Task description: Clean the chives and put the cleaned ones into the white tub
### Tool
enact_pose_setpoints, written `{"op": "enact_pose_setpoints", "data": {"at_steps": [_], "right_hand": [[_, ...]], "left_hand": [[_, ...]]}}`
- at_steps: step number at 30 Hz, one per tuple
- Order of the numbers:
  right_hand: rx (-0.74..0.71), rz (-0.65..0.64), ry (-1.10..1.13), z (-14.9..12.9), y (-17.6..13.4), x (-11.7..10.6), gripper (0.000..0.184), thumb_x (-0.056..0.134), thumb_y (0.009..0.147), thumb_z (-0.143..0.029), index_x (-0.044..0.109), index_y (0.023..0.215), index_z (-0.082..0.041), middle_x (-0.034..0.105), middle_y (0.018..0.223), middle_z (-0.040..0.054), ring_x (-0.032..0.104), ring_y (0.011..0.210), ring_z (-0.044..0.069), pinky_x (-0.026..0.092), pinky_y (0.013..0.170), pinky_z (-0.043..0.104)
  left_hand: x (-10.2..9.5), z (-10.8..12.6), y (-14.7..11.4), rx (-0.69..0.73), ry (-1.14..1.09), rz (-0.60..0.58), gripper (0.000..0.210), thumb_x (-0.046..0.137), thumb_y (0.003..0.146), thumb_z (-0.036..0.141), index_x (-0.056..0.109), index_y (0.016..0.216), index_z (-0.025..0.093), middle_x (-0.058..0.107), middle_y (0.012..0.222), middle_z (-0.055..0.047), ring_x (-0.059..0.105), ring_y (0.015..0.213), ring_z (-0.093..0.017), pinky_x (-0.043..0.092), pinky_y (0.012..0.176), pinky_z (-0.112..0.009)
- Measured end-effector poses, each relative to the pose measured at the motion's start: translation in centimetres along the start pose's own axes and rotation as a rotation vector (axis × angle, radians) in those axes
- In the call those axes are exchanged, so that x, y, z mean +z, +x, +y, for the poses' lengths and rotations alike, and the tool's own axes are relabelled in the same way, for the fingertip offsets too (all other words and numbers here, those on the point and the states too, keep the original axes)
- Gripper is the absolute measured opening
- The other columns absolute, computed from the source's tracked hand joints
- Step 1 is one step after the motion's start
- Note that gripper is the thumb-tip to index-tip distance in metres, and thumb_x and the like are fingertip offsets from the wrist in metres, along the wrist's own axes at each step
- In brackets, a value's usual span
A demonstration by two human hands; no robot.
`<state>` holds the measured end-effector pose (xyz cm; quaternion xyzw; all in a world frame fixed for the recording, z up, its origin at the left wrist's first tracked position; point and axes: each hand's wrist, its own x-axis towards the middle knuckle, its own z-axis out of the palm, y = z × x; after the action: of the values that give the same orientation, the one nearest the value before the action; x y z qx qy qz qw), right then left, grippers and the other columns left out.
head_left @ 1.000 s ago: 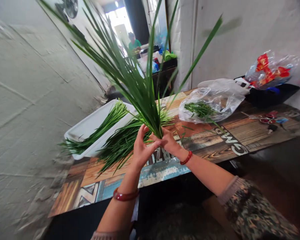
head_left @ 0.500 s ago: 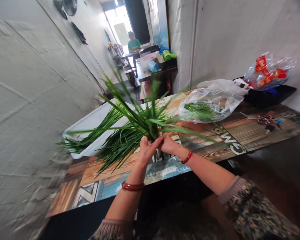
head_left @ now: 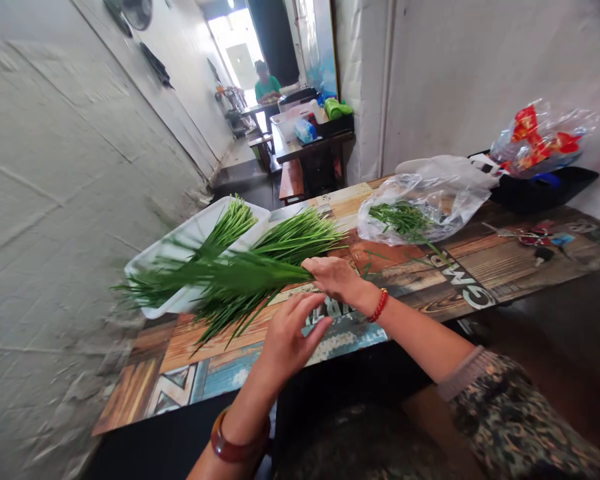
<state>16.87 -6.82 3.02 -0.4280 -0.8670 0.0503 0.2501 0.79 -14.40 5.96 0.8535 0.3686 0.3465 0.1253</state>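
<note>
My right hand [head_left: 333, 276] is closed round one end of a bunch of garlic chives [head_left: 250, 270], whose long green leaves stretch out to the left and are blurred by motion. Just below and nearer to me, my left hand [head_left: 293, 337] is empty, thumb and fingers apart. Behind the held bunch lies a pile of chives [head_left: 305, 233] on the wood-patterned table [head_left: 180, 340], cut ends pointing to the upper right. More chives [head_left: 233, 220] rest in a white plastic tray [head_left: 153, 257] at the left, partly covered by the moving leaves.
A clear plastic bag [head_left: 460, 207] with green scraps [head_left: 400, 219] lies at the table's right. Keys [head_left: 544, 255] and a black tray [head_left: 545, 190] with red-printed plastic packaging [head_left: 545, 140] are farther right. A wall stands at the left; a person in green [head_left: 267, 87] sits far back.
The bunch has swung from upright and fanned out to lying leftward in my right hand. My left hand has let go of it and drawn back toward me.
</note>
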Motion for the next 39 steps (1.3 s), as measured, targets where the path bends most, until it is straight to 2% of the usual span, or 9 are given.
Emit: {"op": "enact_pose_setpoints", "data": {"at_steps": [3,9,15,18,20,22,27,33,39], "right_hand": [[-0.122,0.002,-0.082,-0.6,0.2,0.2,0.014,0.048,0.096,-0.021,0.061,0.097,-0.016,0.067,0.089,0.007,0.06,0.082,0.02,0.039,0.074,0.032],[-0.235,0.133,-0.198,-0.4,-0.1,-0.9,0.014,0.048,0.094,-0.018,0.062,0.096,-0.016,0.065,0.085,0.0068,0.053,0.08,0.021,0.033,0.079,0.037],[-0.149,0.267,-0.12,1.5,-0.5,-2.8,0.024,0.053,0.083,-0.009,0.062,0.104,-0.018,0.065,0.097,0.0074,0.053,0.097,0.023,0.033,0.091,0.039],[0.093,0.472,0.118,4.1,-0.1,-2.9,0.052,0.054,0.081,-0.008,0.049,0.132,-0.017,0.058,0.125,0.0124,0.051,0.112,0.024,0.036,0.098,0.04],[0.281,0.542,0.386,6.4,0.2,-2.5,0.054,0.055,0.082,-0.013,0.046,0.134,-0.015,0.059,0.121,0.0139,0.057,0.102,0.022,0.043,0.092,0.038],[0.355,0.429,0.705,8.3,0.3,-1.9,0.05,0.057,0.082,-0.017,0.049,0.131,-0.014,0.064,0.108,0.0109,0.062,0.088,0.018,0.049,0.083,0.035],[0.241,0.007,1.273,8.7,-0.3,0.1,0.052,0.075,0.07,-0.027,0.059,0.118,-0.018,0.069,0.102,0.0044,0.065,0.086,0.015,0.052,0.078,0.029],[0.477,0.205,1.479,7.3,-0.2,2.5,0.036,0.07,0.078,-0.041,0.065,0.106,-0.018,0.071,0.096,0.0033,0.063,0.074,0.013,0.053,0.066,0.025],[0.33,0.169,1.234,8.0,-0.2,0.7,0.027,0.066,0.083,-0.039,0.068,0.101,-0.019,0.07,0.098,0.003,0.066,0.089,0.016,0.054,0.081,0.03]], "left_hand": [[-0.7,1.2,1.6,0.147,0.197,0.005,0.049,0.065,0.085,0.026,0.054,0.131,0.016,0.064,0.122,-0.015,0.058,0.116,-0.026,0.046,0.102,-0.042],[-1.0,-4.1,3.3,-0.206,0.241,-0.237,0.084,0.075,0.073,0.041,0.039,0.143,0.012,0.055,0.137,-0.021,0.055,0.123,-0.034,0.043,0.103,-0.05],[-0.6,-6.1,3.2,-0.363,-0.035,-0.385,0.029,0.06,0.082,0.028,0.062,0.108,0.017,0.07,0.093,-0.003,0.064,0.084,-0.018,0.049,0.078,-0.03],[-1.0,-6.3,4.1,-0.373,0.04,-0.289,0.015,0.053,0.086,0.031,0.057,0.083,0.017,0.058,0.07,0.002,0.053,0.065,-0.013,0.041,0.062,-0.024],[-1.3,-6.5,5.1,-0.359,0.164,-0.229,0.016,0.052,0.087,0.032,0.054,0.08,0.019,0.056,0.069,0.002,0.05,0.063,-0.014,0.036,0.059,-0.024],[-1.3,-6.6,6.1,-0.36,0.277,-0.215,0.013,0.051,0.088,0.032,0.054,0.084,0.02,0.059,0.073,-0.001,0.053,0.065,-0.016,0.034,0.059,-0.025],[1.3,-6.3,7.5,-0.419,0.529,-0.251,0.014,0.05,0.088,0.024,0.056,0.101,0.022,0.067,0.088,-0.007,0.064,0.078,-0.023,0.036,0.061,-0.027],[5.4,-7.4,6.9,-0.323,0.414,-0.234,0.035,0.055,0.086,0.025,0.053,0.121,0.017,0.066,0.112,-0.015,0.065,0.1,-0.028,0.049,0.08,-0.035],[3.6,-9.4,7.9,-0.297,-0.122,-0.224,0.053,0.063,0.083,0.041,0.055,0.129,0.015,0.065,0.121,-0.014,0.062,0.11,-0.027,0.047,0.097,-0.041]]}}
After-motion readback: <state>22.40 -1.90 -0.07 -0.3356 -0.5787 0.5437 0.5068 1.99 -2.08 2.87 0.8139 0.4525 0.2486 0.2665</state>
